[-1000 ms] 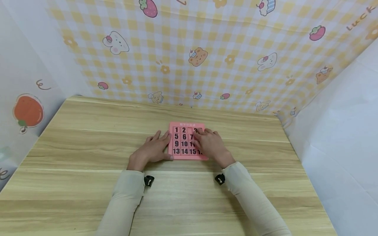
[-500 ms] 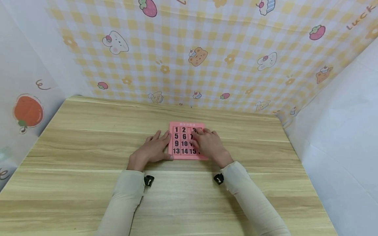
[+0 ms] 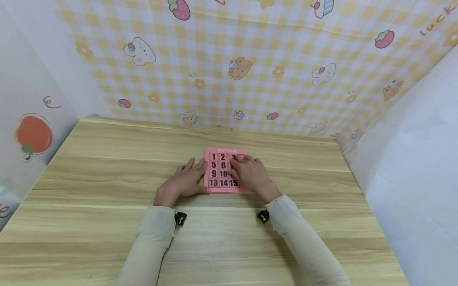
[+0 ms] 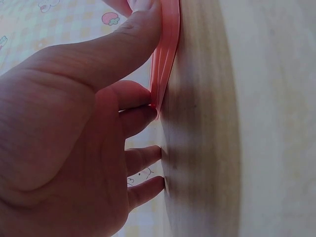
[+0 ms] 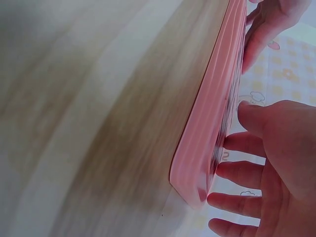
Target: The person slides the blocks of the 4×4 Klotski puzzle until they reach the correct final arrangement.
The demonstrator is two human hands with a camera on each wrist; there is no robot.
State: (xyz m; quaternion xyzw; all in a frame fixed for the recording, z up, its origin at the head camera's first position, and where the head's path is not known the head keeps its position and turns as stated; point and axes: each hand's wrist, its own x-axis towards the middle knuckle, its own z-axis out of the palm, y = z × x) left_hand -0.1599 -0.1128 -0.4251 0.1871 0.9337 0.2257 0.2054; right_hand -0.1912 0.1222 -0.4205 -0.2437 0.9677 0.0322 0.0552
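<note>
A pink sliding number puzzle [image 3: 227, 190] lies flat on the wooden table. My left hand [image 3: 184, 182] braces its left side, thumb at the near edge and fingers spread. In the left wrist view, thumb and two fingertips meet the frame's side [image 4: 168, 44], while two other fingertips rest on the table. Over the right columns, my right hand [image 3: 255, 174] has a fingertip on the 3 tile [image 3: 233, 157], which sits beside the 2 tile [image 3: 222, 157]. Part of the top-right slot shows; several right-hand tiles are hidden. In the right wrist view, fairly straight fingers reach over the puzzle's side [image 5: 207, 113].
The wood-grain table [image 3: 222, 246] extends around the puzzle. Behind it hangs a yellow checked cloth [image 3: 214, 79] with cartoon prints, and white sheets [image 3: 418, 131] stand at both sides. Each wrist carries a small black camera mount [image 3: 180, 219].
My right hand has shifted slightly left, sliding the 3 tile left until the gap beside the 2 tile closed. My left hand stays where it was.
</note>
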